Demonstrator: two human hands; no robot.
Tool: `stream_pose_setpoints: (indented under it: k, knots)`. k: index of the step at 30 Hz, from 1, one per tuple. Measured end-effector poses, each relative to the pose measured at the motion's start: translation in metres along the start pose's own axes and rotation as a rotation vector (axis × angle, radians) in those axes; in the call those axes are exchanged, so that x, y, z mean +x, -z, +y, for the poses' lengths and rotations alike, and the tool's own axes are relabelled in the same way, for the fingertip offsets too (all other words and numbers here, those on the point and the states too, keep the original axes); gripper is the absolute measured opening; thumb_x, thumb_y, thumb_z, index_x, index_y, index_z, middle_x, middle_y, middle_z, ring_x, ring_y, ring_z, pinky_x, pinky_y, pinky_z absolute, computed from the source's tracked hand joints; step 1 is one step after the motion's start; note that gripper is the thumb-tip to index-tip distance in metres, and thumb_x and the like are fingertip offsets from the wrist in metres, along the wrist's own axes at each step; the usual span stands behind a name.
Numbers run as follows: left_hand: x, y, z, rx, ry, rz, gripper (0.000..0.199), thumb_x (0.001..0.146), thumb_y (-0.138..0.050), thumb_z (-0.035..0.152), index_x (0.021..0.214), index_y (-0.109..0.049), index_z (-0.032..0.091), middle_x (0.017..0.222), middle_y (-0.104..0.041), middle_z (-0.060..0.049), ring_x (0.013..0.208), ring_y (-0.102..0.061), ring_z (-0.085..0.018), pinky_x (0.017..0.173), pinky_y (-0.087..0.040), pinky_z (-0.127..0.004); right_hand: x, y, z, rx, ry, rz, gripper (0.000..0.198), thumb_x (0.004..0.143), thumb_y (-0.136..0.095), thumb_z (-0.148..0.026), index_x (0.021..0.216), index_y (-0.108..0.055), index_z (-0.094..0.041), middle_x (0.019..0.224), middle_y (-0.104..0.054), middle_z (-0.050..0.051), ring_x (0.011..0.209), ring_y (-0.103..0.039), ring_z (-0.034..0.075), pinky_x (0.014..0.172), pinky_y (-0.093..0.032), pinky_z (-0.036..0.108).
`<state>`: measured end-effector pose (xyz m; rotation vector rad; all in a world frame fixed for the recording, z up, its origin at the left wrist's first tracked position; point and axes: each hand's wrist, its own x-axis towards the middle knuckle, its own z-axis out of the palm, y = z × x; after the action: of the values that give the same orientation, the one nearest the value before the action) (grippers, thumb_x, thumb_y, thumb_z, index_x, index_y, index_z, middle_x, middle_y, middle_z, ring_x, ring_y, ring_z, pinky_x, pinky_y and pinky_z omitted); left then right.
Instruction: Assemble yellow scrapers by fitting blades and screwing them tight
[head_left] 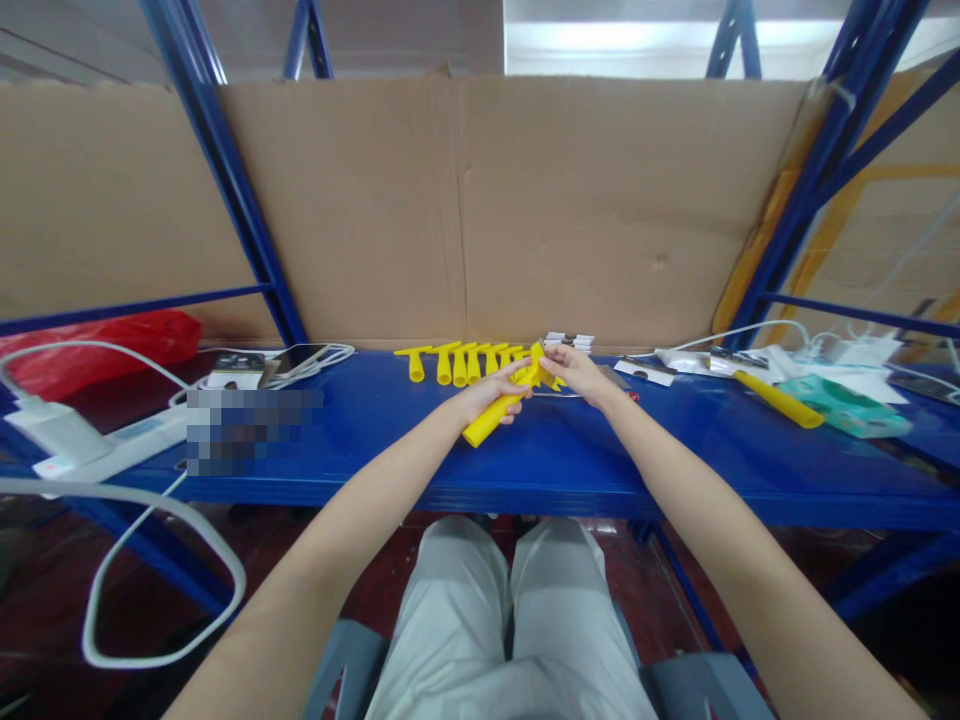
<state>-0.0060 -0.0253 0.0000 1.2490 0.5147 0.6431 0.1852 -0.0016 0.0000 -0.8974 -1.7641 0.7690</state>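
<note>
My left hand (497,392) is wrapped round a yellow handle (486,424), a smooth plastic tube whose near end points down and left over the blue shelf. At the tube's far end is a wider yellow head, and the fingers of my right hand (568,368) pinch its edge. My fingers hide part of this head, so its exact shape is unclear. Just behind my left hand stands a row of several similar yellow T-shaped handles (445,368), tube ends toward me.
The blue shelf (390,440) is backed by cardboard (360,220) between blue posts. Right lie another yellow handle (780,400), a green packet (851,408) and papers. Left are a white power strip (142,440), cables and a red bag (105,345). Small white cards (568,342) lie behind my right hand.
</note>
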Motion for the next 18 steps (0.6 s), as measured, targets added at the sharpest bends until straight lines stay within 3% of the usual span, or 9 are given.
stream_pose_setpoints:
  k: [12,18]
  knots:
    - [-0.008,-0.008,0.007,-0.001,-0.029,0.051,0.073,0.085,-0.047,0.007,0.146,-0.018,0.035,0.073,-0.056,0.002,0.042,-0.048,-0.006,0.040,-0.037,-0.017,-0.002,-0.012,0.001,-0.101,-0.087,0.060,0.033,0.085,-0.052,-0.048,0.095,-0.064,-0.019,0.096,-0.070,0.005,0.090,-0.062,0.017,0.087,-0.049,0.033]
    - [-0.009,-0.010,0.009,-0.003,-0.054,0.027,0.073,0.085,-0.046,0.005,0.146,-0.017,0.034,0.071,-0.056,0.002,0.041,-0.047,-0.006,0.039,-0.036,-0.016,0.002,-0.014,0.008,-0.052,-0.123,0.112,0.032,0.087,-0.051,-0.043,0.107,-0.057,-0.019,0.109,-0.067,0.008,0.099,-0.061,0.016,0.090,-0.048,0.031]
